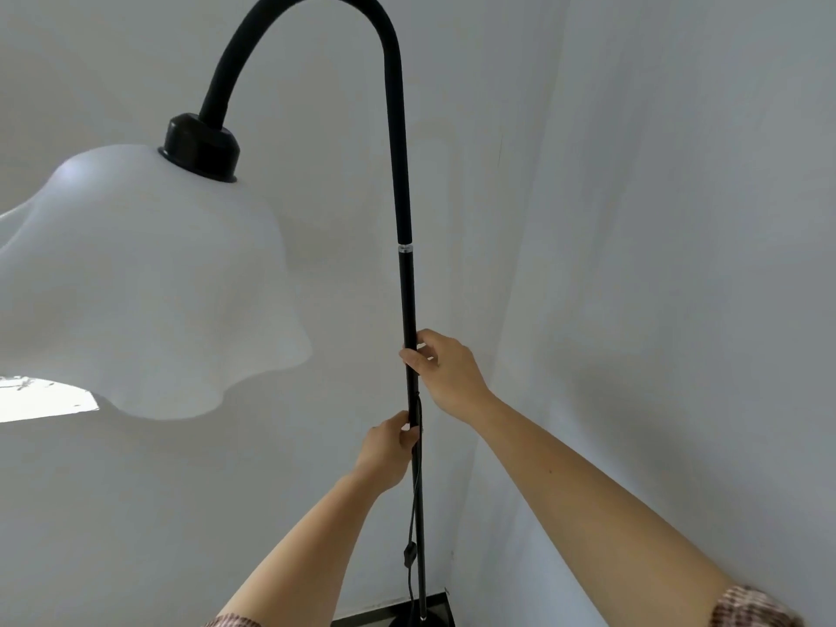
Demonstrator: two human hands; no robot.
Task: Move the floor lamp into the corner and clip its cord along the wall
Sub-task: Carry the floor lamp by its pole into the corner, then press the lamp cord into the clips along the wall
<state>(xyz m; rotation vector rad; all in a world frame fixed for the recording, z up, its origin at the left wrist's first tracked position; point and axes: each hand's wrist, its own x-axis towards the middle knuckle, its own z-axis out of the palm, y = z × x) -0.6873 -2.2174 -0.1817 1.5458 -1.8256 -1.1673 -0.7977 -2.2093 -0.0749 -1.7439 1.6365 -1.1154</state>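
The floor lamp's black pole stands upright close to the room corner, with a curved black neck arching left to a white wavy shade. My right hand grips the pole at mid height. Below it my left hand holds the same pole. A thin black cord hangs beside the pole with an inline switch near the bottom. The round black base rests on the dark floor at the frame's lower edge.
Two pale grey walls meet in a corner just right of the pole. A strip of dark floor shows along the bottom. A bright patch shows under the shade at left.
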